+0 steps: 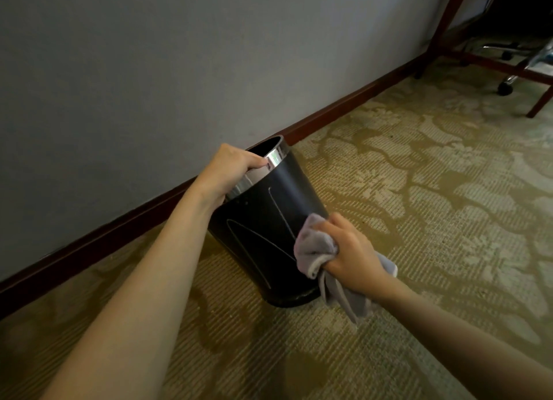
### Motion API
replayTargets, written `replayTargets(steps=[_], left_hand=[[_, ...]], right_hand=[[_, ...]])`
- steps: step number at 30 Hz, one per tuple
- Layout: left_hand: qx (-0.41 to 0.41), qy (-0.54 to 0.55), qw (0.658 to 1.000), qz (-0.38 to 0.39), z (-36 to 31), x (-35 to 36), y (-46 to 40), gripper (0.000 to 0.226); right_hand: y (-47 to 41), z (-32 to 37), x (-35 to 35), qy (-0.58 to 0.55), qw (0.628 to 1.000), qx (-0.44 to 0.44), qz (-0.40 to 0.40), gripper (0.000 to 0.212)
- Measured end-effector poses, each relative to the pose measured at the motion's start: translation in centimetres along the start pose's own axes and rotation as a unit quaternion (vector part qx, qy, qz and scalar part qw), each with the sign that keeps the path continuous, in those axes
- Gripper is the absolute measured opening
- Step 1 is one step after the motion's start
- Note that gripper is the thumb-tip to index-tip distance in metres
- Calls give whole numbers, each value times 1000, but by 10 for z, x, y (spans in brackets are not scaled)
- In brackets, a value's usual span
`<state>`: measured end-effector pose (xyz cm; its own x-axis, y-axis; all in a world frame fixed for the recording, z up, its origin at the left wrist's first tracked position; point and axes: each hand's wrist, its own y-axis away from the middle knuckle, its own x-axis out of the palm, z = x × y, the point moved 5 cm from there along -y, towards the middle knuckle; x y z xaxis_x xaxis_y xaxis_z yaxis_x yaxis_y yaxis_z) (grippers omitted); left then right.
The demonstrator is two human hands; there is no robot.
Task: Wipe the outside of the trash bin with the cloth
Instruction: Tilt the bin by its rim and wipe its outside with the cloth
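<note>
A black trash bin [263,229] with a shiny silver band at its rim stands on the carpet near the wall, tilted toward the wall. My left hand [229,167] grips the rim, fingers curled over the edge into the opening. My right hand [350,250] holds a bunched grey cloth [314,250] and presses it against the bin's lower right side. A loose tail of the cloth hangs down below my wrist.
A grey wall [179,70] with a dark wooden baseboard [329,109] runs behind the bin. Patterned beige carpet [419,190] covers the floor. At the far right stand wooden desk legs [449,19] and a wheeled chair base [505,85].
</note>
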<state>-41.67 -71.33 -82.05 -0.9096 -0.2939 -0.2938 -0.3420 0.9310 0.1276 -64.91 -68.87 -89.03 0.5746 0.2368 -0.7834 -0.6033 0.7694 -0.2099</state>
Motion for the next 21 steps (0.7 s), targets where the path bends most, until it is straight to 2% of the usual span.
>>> replayTargets(steps=[4,7,9,13,15,19,21], left_hand=[[-11,8,1000,4,-1,0,2,32],[-6,-1,1000,9,-4,9,4,26],[7,-5,1000,9,-9,16,5,10],[43,-21,999,4,-17,38,13,10],[53,-39,998,15,-20,49,17,18],[56,-43,997,27,-19,49,15,21],[51,-41,998,23,-16,45,11,18]], right_hand=[[27,-27,6,10,999,31,38,22],[24,-29,3,29,998,18,43,16],[11,-22,-4,14,1000,25,12,13],[-37,12,-35,-80,990,40,-112,12],[-54,27,-50,-110,983,33,-145,20],[-56,34,-55,-135,980,23,-141,20],[-51,29,-48,-101,988,8,-114,15]])
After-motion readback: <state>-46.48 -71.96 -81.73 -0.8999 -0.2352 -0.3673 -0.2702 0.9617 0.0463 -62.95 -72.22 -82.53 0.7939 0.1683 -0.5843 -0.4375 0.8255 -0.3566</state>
